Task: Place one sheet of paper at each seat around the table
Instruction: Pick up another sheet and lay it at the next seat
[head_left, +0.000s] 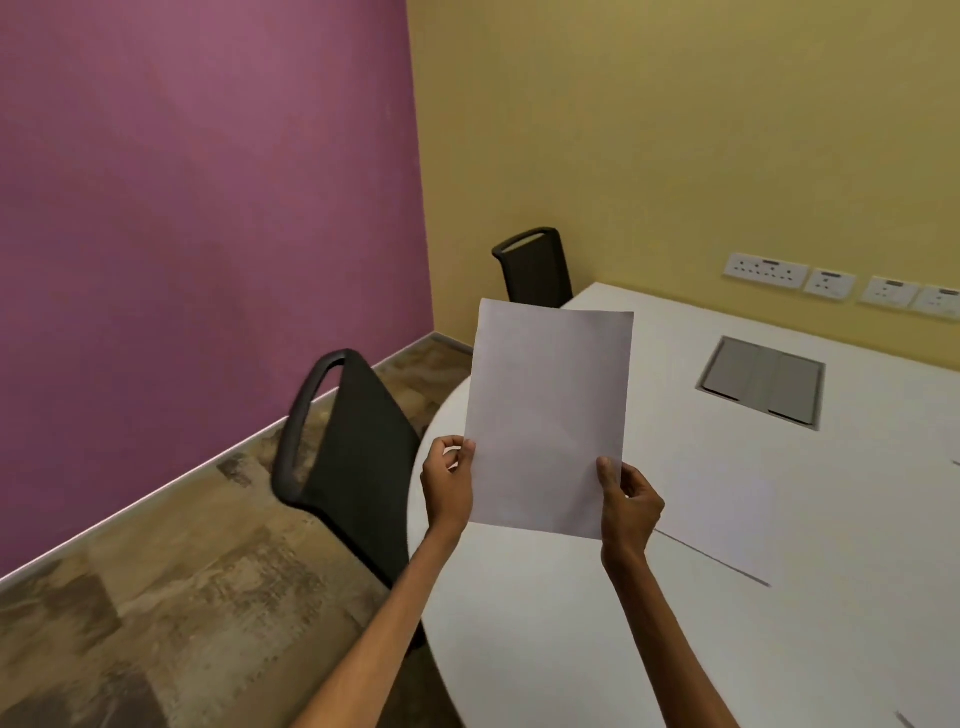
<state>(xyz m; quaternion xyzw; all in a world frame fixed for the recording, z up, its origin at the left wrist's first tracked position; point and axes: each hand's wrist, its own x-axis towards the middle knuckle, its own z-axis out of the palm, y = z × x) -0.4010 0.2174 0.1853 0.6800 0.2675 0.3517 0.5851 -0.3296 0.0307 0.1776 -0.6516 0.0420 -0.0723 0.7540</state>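
A purple wall (208, 208) fills the left side. It meets a yellow wall (675, 130) in a corner. A thin pale strip (156, 490) runs along the bottom of the purple wall. The floor (182, 597) is brown with dark and light patches. A row of 4 white plug sockets (829, 284) sits low on the yellow wall. A grey hatch (762, 382) lies flat, lower than the sockets.
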